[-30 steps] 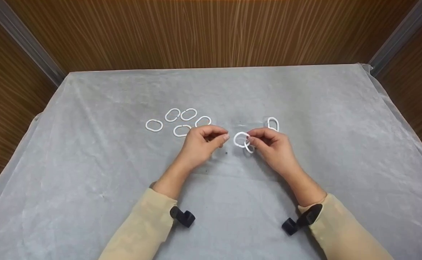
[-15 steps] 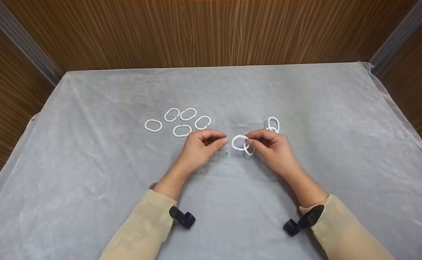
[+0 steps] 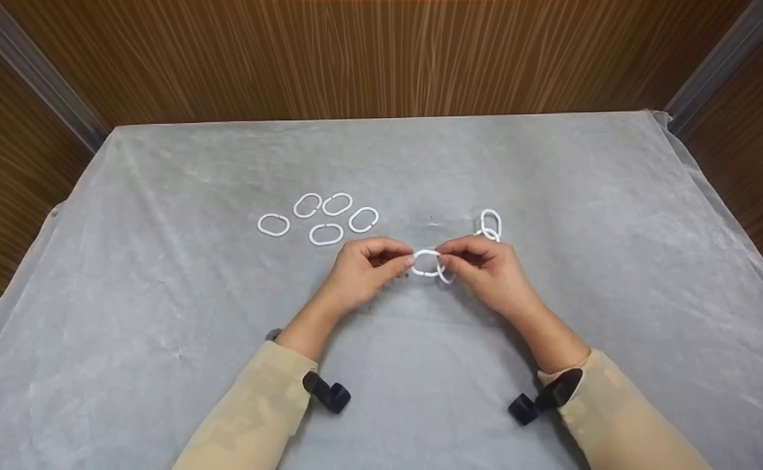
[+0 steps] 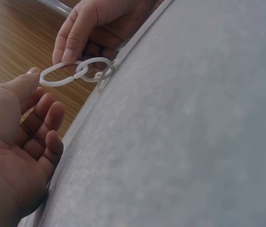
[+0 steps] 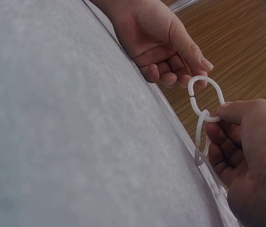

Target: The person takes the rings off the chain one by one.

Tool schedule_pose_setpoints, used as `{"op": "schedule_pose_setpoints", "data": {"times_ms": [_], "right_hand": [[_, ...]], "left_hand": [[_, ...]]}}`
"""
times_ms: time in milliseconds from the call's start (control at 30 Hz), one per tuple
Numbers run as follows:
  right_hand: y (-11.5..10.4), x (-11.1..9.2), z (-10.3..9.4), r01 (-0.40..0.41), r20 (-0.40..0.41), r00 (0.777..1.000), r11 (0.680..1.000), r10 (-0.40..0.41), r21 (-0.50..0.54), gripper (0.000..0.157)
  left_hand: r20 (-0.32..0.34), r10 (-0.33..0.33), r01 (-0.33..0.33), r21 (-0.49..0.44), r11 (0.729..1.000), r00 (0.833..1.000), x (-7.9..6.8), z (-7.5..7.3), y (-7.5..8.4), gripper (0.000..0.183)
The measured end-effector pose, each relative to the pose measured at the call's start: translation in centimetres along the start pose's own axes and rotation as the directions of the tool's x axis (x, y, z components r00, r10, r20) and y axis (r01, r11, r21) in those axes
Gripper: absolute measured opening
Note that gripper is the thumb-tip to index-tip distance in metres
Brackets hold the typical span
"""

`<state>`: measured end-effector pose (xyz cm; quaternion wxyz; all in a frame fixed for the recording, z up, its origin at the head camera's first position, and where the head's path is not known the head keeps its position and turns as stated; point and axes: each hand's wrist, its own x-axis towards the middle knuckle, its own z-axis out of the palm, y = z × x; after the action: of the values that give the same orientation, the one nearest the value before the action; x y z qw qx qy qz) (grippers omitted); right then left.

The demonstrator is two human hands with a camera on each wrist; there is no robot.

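Observation:
A white oval plastic link (image 3: 427,251) with a small gap in its side is held in the air between both hands. My right hand (image 3: 493,271) pinches its right end between thumb and forefinger. At its left end, the thumb and forefinger of my left hand (image 3: 360,269) pinch the rim; the other fingers curl loosely. A second link (image 5: 199,130) hangs through the held one beside my right fingertips, with a greyish link (image 5: 200,158) joined below it. Behind my right hand, more joined links (image 3: 499,223) lie on the cloth, partly hidden by the fingers.
Several loose white links (image 3: 326,243) lie on the grey cloth (image 3: 192,281) beyond my left hand. Wood-grain panels (image 3: 381,59) stand behind the table and at both sides. A black wrist mount (image 3: 332,395) sits at each cuff.
My left hand now meets the link's left end, where there was a gap before. My right hand has moved slightly left with the link, which has turned more level.

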<state>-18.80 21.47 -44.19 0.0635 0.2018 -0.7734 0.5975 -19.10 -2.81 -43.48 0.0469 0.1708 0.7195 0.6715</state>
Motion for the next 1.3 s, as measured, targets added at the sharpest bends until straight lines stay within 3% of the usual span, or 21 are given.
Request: {"op": "schedule_pose_setpoints", "data": {"times_ms": [1300], "right_hand": [[-0.07,-0.09,0.06,0.022,0.097,0.995,1.000,-0.021,-0.009,0.010]], "left_hand": [[0.052,-0.019,0.015,0.074,0.997,0.998,-0.04,-0.12,-0.46,0.013]]}}
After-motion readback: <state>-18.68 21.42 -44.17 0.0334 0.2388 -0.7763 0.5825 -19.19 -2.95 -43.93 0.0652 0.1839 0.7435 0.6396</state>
